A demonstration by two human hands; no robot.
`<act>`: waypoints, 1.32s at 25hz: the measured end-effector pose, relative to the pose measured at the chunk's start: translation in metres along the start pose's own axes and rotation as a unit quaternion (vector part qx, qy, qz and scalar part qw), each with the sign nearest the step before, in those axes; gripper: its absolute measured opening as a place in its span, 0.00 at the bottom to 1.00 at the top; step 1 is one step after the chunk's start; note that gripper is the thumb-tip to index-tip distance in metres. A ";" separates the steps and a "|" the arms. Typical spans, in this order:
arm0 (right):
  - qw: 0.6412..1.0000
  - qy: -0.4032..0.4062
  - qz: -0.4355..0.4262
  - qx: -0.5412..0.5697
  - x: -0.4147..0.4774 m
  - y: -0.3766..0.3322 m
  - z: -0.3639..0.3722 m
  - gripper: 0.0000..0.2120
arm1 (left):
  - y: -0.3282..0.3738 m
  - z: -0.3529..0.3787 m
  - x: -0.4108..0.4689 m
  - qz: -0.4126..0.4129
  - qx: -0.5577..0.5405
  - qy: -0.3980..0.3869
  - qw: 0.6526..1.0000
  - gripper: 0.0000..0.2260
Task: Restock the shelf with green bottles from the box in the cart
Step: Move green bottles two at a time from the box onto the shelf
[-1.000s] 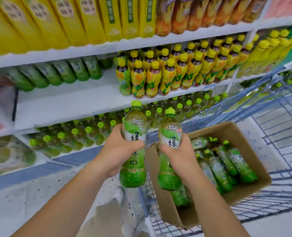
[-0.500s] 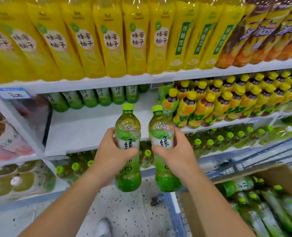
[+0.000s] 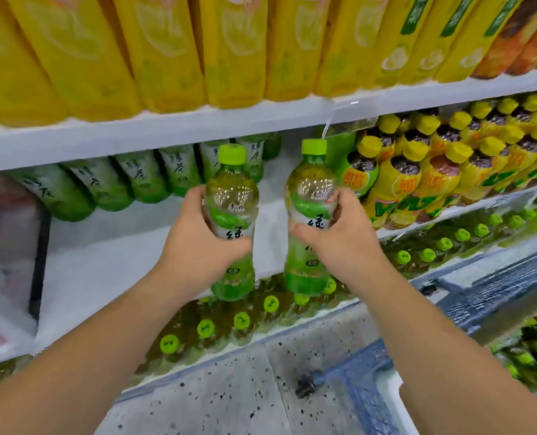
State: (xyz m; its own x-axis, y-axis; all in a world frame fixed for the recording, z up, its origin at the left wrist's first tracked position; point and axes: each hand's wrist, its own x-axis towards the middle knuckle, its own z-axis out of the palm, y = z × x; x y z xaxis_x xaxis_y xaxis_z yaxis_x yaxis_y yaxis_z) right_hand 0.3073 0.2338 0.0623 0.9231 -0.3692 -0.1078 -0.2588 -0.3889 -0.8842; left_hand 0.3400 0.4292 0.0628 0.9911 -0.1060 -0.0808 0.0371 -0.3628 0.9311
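At frame centre, each hand, left hand (image 3: pixel 198 243) and right hand (image 3: pixel 342 237), curls its fingers round an upright green-capped clear plastic bottle (image 3: pixel 232 221), (image 3: pixel 309 215), ready to stand on the white shelf's (image 3: pixel 119 255) bare stretch.

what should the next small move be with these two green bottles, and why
Probably ease both forward and set them down on the white shelf. The left hand grips the left bottle and the right hand grips the right bottle, both upright before its bare stretch, with the back row of green bottles behind.
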 end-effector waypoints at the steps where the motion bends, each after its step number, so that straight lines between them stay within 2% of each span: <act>1: 1.000 0.013 -0.011 -0.013 0.008 0.004 0.004 0.26 | -0.006 0.004 0.008 0.007 -0.005 0.004 1.000 0.33; 8: 0.993 0.040 -0.106 -0.026 0.047 0.021 0.018 0.29 | -0.030 0.026 0.049 0.085 -0.003 0.035 0.996 0.26; 14: 0.988 0.065 -0.135 0.034 0.053 0.049 0.034 0.30 | -0.052 0.043 0.051 0.141 -0.047 0.077 0.986 0.28; 19: 0.991 0.071 -0.110 0.036 0.047 0.077 0.050 0.29 | -0.063 0.051 0.053 0.184 -0.062 0.056 0.979 0.31; 21: 0.994 0.078 -0.073 0.004 0.040 0.089 0.057 0.29 | -0.073 0.049 0.053 0.158 -0.048 0.039 0.985 0.34; 23: 0.994 0.099 -0.046 -0.022 0.034 0.095 0.063 0.25 | -0.088 0.046 0.050 0.094 -0.009 0.023 0.995 0.37; 25: 0.991 0.118 -0.043 -0.048 0.038 0.093 0.068 0.20 | -0.101 0.043 0.049 0.048 0.054 0.021 0.997 0.32; 28: 0.988 0.120 -0.055 -0.080 0.061 0.086 0.078 0.19 | -0.105 0.041 0.049 0.071 0.133 0.018 0.988 0.18; 30: 0.986 0.130 -0.050 -0.090 0.080 0.081 0.085 0.18 | -0.104 0.038 0.052 0.090 0.159 0.029 0.983 0.16; 33: 0.983 0.150 -0.042 -0.102 0.104 0.072 0.094 0.16 | -0.108 0.028 0.063 0.094 0.185 0.049 0.977 0.19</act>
State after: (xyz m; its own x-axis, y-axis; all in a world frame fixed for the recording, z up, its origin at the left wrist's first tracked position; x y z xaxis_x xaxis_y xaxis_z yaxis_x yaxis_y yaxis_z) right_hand 0.4117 0.2469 -0.0551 0.8260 -0.5491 0.1276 -0.2650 -0.5781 -0.7718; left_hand 0.3948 0.4362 -0.0531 0.9840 -0.1200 0.1316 -0.1781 -0.6566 0.7329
